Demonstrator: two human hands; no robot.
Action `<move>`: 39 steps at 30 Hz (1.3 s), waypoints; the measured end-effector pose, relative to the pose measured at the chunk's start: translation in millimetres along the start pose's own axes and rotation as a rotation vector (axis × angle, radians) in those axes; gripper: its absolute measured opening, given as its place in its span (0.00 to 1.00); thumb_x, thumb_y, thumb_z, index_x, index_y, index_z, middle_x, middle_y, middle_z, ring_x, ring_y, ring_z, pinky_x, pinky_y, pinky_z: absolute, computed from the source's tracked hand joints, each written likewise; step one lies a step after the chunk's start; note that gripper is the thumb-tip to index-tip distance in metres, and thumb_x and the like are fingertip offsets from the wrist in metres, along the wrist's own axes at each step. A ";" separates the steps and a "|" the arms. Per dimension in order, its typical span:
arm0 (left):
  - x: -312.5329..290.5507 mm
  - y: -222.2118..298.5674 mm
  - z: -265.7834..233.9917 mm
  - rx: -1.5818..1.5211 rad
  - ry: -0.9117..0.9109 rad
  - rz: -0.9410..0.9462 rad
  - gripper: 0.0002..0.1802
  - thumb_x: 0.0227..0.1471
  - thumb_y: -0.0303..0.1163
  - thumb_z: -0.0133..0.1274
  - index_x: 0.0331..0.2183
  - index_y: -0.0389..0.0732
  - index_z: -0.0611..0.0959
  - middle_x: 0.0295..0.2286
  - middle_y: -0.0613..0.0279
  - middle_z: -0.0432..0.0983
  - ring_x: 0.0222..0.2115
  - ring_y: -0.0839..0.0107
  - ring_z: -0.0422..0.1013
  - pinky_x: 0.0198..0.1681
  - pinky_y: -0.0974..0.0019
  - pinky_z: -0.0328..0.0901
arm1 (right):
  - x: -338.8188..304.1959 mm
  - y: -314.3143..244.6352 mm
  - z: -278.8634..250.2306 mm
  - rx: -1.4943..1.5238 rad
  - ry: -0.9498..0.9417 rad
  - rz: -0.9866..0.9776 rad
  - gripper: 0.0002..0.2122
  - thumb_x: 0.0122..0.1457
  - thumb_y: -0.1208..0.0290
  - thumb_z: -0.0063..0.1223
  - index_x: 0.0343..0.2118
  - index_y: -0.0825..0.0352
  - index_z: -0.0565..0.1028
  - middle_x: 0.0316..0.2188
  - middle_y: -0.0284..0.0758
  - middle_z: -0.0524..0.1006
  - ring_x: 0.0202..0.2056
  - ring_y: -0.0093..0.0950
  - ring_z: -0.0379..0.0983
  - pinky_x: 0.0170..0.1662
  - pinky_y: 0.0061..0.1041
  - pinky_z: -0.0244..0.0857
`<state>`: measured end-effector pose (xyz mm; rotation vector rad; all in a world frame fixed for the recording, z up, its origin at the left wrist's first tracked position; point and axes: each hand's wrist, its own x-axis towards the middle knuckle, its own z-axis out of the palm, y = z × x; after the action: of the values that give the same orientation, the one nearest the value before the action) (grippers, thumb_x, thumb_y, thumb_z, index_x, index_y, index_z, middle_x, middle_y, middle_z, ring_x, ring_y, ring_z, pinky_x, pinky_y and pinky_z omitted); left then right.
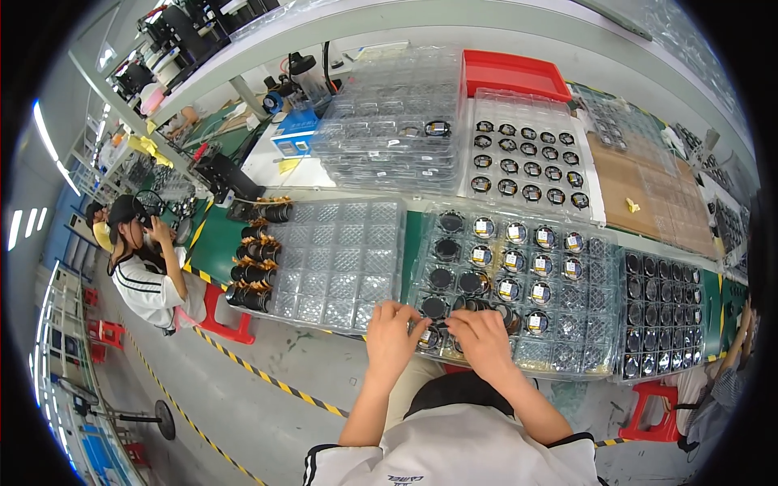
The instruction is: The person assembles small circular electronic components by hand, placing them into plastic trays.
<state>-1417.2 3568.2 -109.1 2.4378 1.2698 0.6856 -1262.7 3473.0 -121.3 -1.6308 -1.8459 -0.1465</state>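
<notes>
Over the near left part of a clear plastic tray, my two hands come together. My left hand pinches the left edge of a round black lens-like part. From the other side, my right hand has thumb and fingers closed at the same part's lower right edge. More round parts lie in the tray: plain black ones in the left columns, and ones with white labels farther right. Some parts just beyond my right hand are partly hidden by it.
To the left is another clear tray, with black cylinders bearing orange flex strips along its edge. A tray of dark parts stands right. Behind are stacked trays, a red bin and a blue box. A co-worker sits left.
</notes>
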 end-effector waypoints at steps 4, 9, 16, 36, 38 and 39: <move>-16.9 9.4 -5.2 0.101 -0.015 -0.040 0.14 0.36 0.39 0.64 0.25 0.43 0.79 0.29 0.62 0.66 0.33 0.61 0.65 0.35 0.59 0.61 | 6.3 -1.9 -10.8 0.302 0.074 0.295 0.07 0.52 0.80 0.51 0.35 0.67 0.74 0.38 0.35 0.73 0.32 0.31 0.74 0.30 0.24 0.69; -23.4 8.2 -0.7 0.026 0.032 -0.009 0.15 0.37 0.38 0.63 0.28 0.42 0.78 0.30 0.61 0.67 0.33 0.59 0.65 0.35 0.59 0.60 | -1.2 4.2 -22.6 0.865 0.096 0.569 0.06 0.56 0.79 0.49 0.36 0.71 0.75 0.37 0.37 0.73 0.34 0.25 0.74 0.34 0.20 0.70; -21.2 8.2 6.1 -0.420 -0.024 -0.166 0.10 0.48 0.29 0.56 0.29 0.37 0.71 0.19 0.56 0.70 0.18 0.62 0.63 0.24 0.66 0.59 | -27.2 6.9 -28.7 0.866 0.238 0.662 0.09 0.48 0.81 0.58 0.34 0.70 0.75 0.34 0.34 0.73 0.31 0.20 0.71 0.34 0.17 0.66; -24.7 41.7 0.4 -1.350 -0.377 -0.220 0.20 0.54 0.21 0.45 0.50 0.38 0.69 0.35 0.63 0.74 0.27 0.81 0.69 0.25 0.79 0.65 | -32.3 -6.6 -52.1 1.390 0.040 0.884 0.14 0.50 0.83 0.56 0.41 0.70 0.69 0.35 0.34 0.76 0.35 0.17 0.72 0.39 0.16 0.65; -27.0 39.8 0.5 -1.315 -0.387 -0.224 0.21 0.52 0.20 0.47 0.50 0.39 0.69 0.37 0.62 0.73 0.28 0.82 0.68 0.25 0.80 0.64 | -32.7 -7.0 -51.9 1.386 0.025 0.886 0.15 0.50 0.83 0.56 0.42 0.70 0.69 0.35 0.35 0.76 0.35 0.17 0.72 0.39 0.15 0.65; -27.3 39.3 -0.3 -1.316 -0.386 -0.224 0.21 0.52 0.20 0.47 0.50 0.39 0.69 0.37 0.62 0.73 0.28 0.82 0.68 0.25 0.80 0.64 | -32.8 -6.8 -51.8 1.375 0.020 0.889 0.16 0.50 0.83 0.56 0.42 0.69 0.68 0.34 0.34 0.76 0.35 0.17 0.72 0.38 0.15 0.65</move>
<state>-1404.2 3523.6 -97.7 1.2229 0.5620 0.6260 -1248.3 3418.4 -96.6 -1.1484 -0.6082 1.1879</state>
